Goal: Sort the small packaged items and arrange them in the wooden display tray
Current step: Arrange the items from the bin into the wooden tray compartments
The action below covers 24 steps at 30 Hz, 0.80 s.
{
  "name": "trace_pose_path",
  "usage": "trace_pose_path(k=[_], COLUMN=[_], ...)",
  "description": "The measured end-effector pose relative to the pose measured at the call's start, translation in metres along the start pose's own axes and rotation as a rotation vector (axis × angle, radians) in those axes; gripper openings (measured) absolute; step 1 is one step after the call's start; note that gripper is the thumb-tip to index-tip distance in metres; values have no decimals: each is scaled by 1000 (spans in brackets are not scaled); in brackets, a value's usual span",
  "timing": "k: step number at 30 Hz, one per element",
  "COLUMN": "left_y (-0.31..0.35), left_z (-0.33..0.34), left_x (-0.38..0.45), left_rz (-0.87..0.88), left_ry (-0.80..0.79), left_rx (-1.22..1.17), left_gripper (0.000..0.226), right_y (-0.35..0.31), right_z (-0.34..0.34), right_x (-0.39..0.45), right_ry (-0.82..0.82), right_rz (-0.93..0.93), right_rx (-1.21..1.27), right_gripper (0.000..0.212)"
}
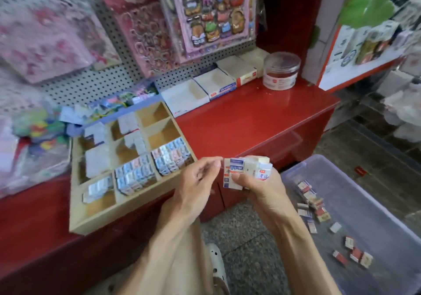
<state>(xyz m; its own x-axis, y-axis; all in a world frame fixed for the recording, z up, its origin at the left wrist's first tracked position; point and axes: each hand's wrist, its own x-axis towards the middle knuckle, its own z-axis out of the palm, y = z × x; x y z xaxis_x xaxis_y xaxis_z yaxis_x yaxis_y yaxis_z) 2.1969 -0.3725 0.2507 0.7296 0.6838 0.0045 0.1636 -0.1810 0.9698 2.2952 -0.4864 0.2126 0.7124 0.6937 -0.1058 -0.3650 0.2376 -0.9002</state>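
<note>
A wooden display tray (95,223) with several compartments lies on the red counter at the left; some compartments hold rows of small wrapped packets (169,155), others show bare wood. My right hand (259,187) grips a bundle of small white-and-blue packets (245,169) just right of the tray's near corner. My left hand (198,181) is beside it, its thumb and fingertips drawn together close to the bundle's left edge; whether they touch it is unclear. More loose packets (313,206) lie in a clear plastic bin (376,215) at the lower right.
On the red counter (250,117), open white cardboard boxes (214,87) and a round clear jar (281,70) stand along the back. A pegboard behind carries sticker sheets (211,12). Bagged colourful goods (34,144) crowd the left end. Speckled floor lies below.
</note>
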Motion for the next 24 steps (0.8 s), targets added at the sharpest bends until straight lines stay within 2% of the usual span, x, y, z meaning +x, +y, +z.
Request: trace_pose_path(k=[4,7,11,15,19,22,24], left_y=[11,14,18,15,7,0,-6], left_z=[-41,-70,-103,-137,-174,-202,-226], left_x=[-1,3,13,22,33,43,53], left_rz=[42,51,73,98,71,67,68], left_ry=[8,24,-2,29,137,208,249], left_rx=[-66,-121,-80,-25,-8,33,100], left_gripper=[15,14,18,21,23,21,21], right_y=[-10,-18,-25,-27,-18,-10,-5], right_z=[41,68,102,130,152,170,183], right_x=[19,29,40,47,58,70,78], right_ry=[-100,-156,-253,-292,-304,-337,-369], right_rz=[-33,-87,-99,-80,-18,67,144], right_rx=[-157,-285,-380,-372,-299,-171,-24], right_gripper=[57,60,50,51,19,14,21])
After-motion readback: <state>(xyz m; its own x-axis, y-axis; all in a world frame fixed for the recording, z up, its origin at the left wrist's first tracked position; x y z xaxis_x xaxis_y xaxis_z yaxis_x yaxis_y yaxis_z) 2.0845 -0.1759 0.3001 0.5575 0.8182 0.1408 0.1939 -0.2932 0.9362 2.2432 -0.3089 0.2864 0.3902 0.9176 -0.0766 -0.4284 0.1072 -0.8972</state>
